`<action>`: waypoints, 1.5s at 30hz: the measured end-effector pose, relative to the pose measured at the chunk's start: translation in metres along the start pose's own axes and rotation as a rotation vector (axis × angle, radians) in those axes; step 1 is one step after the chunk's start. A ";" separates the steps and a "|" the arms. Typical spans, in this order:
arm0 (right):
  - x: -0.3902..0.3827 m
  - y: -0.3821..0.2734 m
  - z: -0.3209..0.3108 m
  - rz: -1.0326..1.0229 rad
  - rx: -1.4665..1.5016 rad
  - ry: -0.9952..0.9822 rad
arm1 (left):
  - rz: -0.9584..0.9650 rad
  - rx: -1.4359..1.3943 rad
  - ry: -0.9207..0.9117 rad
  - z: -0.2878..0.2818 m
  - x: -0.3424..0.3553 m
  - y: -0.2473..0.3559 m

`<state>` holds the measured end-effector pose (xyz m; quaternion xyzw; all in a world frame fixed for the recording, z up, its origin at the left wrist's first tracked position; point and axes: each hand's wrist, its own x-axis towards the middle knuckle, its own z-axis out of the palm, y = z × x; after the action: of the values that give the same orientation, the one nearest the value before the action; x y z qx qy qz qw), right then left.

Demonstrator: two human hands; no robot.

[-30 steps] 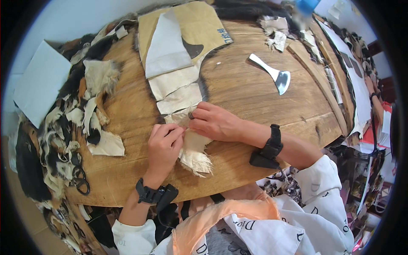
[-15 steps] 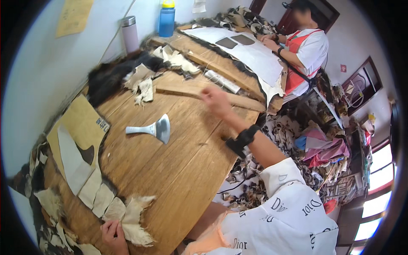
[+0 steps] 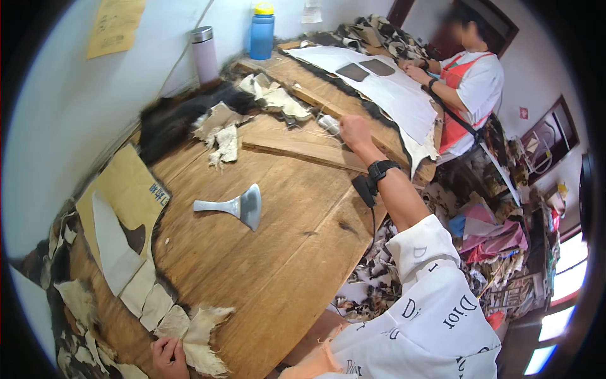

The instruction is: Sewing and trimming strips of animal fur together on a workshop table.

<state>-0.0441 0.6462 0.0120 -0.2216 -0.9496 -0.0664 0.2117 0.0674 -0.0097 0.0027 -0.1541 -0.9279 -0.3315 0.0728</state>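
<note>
My right hand (image 3: 356, 131) is closed over the right end of a white tube-shaped roll (image 3: 328, 124), beyond a long wooden stick (image 3: 297, 151). Its fingertips are hidden, so what they grip does not show. My left hand (image 3: 169, 355), fingers curled, is at the lower edge of a strip of joined pale hide pieces (image 3: 172, 322) at the near left. A scraper (image 3: 237, 205) with a flared metal blade lies on the wooden table (image 3: 271, 252). At the left, a yellow paper pattern (image 3: 123, 189) and a white strip (image 3: 113, 246) lie over brown fur.
Black fur (image 3: 183, 120) and pale hide scraps (image 3: 221, 132) lie along the wall side. A lilac flask (image 3: 204, 57) and a blue bottle (image 3: 262, 35) stand behind. Across the far table, a person (image 3: 464, 82) works at a white sheet (image 3: 379, 82). Scraps cover the floor at right.
My right hand has moved away and to the right, from above the wooden stick to the white roll, and closed. My left hand stays at the hide strip. The view has shifted slightly.
</note>
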 end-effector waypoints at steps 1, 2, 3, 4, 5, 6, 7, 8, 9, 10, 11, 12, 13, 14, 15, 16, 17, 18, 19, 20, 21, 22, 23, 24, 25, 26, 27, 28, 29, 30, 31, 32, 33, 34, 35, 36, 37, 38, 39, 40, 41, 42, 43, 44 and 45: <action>0.002 -0.001 0.001 -0.018 0.020 -0.005 | -0.010 -0.012 -0.007 0.000 0.000 0.001; 0.004 -0.003 0.001 -0.025 -0.038 -0.028 | -0.025 0.000 0.006 -0.001 0.000 0.003; 0.005 -0.006 -0.002 -0.009 -0.110 -0.072 | -0.010 0.000 0.001 -0.001 0.000 0.005; 0.005 -0.010 -0.007 -0.024 -0.133 -0.074 | 0.004 -0.001 -0.004 -0.003 0.001 0.007; 0.004 -0.015 -0.015 0.000 -0.189 -0.127 | -0.020 0.006 0.011 -0.003 0.001 0.010; 0.004 -0.021 -0.025 -0.002 -0.254 -0.166 | -0.041 0.016 0.026 -0.004 0.002 0.013; 0.004 -0.028 -0.037 0.034 -0.295 -0.253 | -0.021 -0.010 0.021 -0.004 0.003 0.015; 0.002 -0.039 -0.048 0.094 -0.298 -0.262 | -0.018 -0.040 0.009 -0.005 0.004 0.016; -0.003 -0.053 -0.060 0.148 -0.308 -0.254 | 0.015 -0.024 0.029 -0.004 0.005 0.017; -0.011 -0.070 -0.071 0.045 -0.329 -0.223 | 0.017 -0.029 0.045 -0.004 0.006 0.018; -0.021 -0.089 -0.081 -0.117 -0.270 -0.208 | 0.013 -0.046 0.048 -0.004 0.006 0.017; -0.032 -0.112 -0.090 -0.264 -0.230 -0.204 | 0.013 -0.018 0.043 -0.004 0.006 0.017; -0.045 -0.139 -0.097 -0.376 0.061 -0.231 | 0.039 -0.020 0.056 -0.004 0.007 0.016; -0.061 -0.167 -0.104 -0.429 0.307 -0.308 | 0.028 -0.042 0.065 -0.003 0.006 0.015; -0.081 -0.193 -0.111 -0.521 0.504 -0.382 | 0.022 -0.050 0.074 -0.003 0.005 0.014; -0.103 -0.222 -0.116 -0.614 0.713 -0.446 | 0.005 -0.058 0.072 -0.003 0.004 0.014; -0.122 -0.251 -0.120 -0.751 0.789 -0.458 | -0.009 -0.073 0.072 -0.004 0.004 0.013; -0.139 -0.277 -0.124 -0.921 0.901 -0.427 | -0.021 -0.095 0.084 -0.004 0.004 0.014; -0.154 -0.298 -0.129 -0.989 0.941 -0.480 | -0.013 -0.097 0.084 -0.004 0.004 0.014; -0.167 -0.317 -0.133 -1.051 0.974 -0.530 | -0.031 -0.083 0.099 -0.004 0.003 0.014; -0.176 -0.336 -0.134 -1.067 0.985 -0.543 | -0.018 -0.103 0.103 -0.004 0.003 0.014; -0.185 -0.350 -0.135 -1.117 1.034 -0.543 | -0.013 -0.129 0.097 -0.005 0.003 0.014; -0.191 -0.361 -0.136 -1.162 1.080 -0.540 | -0.019 -0.139 0.094 -0.004 0.004 0.013; -0.195 -0.369 -0.135 -1.166 1.080 -0.549 | -0.012 -0.141 0.106 -0.004 0.004 0.013; -0.198 -0.377 -0.133 -1.166 1.098 -0.582 | -0.015 -0.134 0.106 -0.004 0.004 0.013; -0.199 -0.381 -0.132 -1.150 1.085 -0.640 | -0.021 -0.130 0.098 -0.003 0.004 0.012; -0.201 -0.384 -0.130 -1.161 1.112 -0.619 | -0.019 -0.133 0.103 -0.003 0.004 0.012; -0.201 -0.385 -0.128 -1.149 1.120 -0.637 | -0.017 -0.139 0.106 -0.003 0.004 0.011; -0.202 -0.386 -0.127 -1.126 1.093 -0.686 | -0.019 -0.147 0.100 -0.002 0.004 0.011; -0.202 -0.385 -0.125 -1.137 1.124 -0.658 | -0.016 -0.149 0.108 -0.002 0.004 0.010; -0.202 -0.385 -0.124 -1.137 1.121 -0.666 | -0.011 -0.143 0.108 -0.002 0.004 0.010; -0.202 -0.385 -0.123 -1.137 1.121 -0.672 | -0.005 -0.136 0.107 -0.002 0.004 0.010; -0.203 -0.385 -0.122 -1.136 1.122 -0.674 | -0.007 -0.135 0.104 -0.002 0.004 0.009; -0.203 -0.385 -0.121 -1.133 1.134 -0.675 | -0.012 -0.137 0.099 -0.002 0.004 0.009; -0.203 -0.384 -0.120 -1.129 1.145 -0.678 | -0.022 -0.144 0.092 -0.002 0.003 0.009; -0.204 -0.384 -0.119 -1.131 1.152 -0.676 | -0.019 -0.134 0.092 -0.002 0.002 0.008; -0.204 -0.384 -0.117 -1.158 1.115 -0.662 | -0.021 -0.137 0.099 0.000 0.002 0.008; -0.204 -0.385 -0.116 -1.190 1.081 -0.643 | -0.022 -0.136 0.109 0.001 0.001 0.007; -0.205 -0.385 -0.116 -1.201 1.098 -0.636 | -0.026 -0.117 0.116 0.003 0.001 0.005; -0.205 -0.385 -0.116 -1.197 1.051 -0.597 | 0.010 -0.110 0.124 0.005 0.001 0.005; -0.206 -0.387 -0.118 -1.206 1.027 -0.552 | 0.028 -0.089 0.136 0.006 0.001 0.003; -0.207 -0.388 -0.121 -1.237 0.955 -0.520 | 0.033 -0.065 0.158 0.007 0.000 0.003; -0.208 -0.390 -0.125 -1.269 0.883 -0.502 | 0.075 -0.044 0.173 0.008 0.000 0.002; -0.209 -0.391 -0.130 -1.307 0.931 -0.443 | 0.066 -0.043 0.167 0.009 -0.001 0.003; -0.210 -0.392 -0.134 -1.343 0.959 -0.413 | 0.084 -0.079 0.173 0.010 -0.001 0.003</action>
<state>0.0004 0.1840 0.0297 0.4950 -0.8245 0.2735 0.0208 0.0691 -0.0017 -0.0035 -0.1663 -0.8971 -0.3767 0.1602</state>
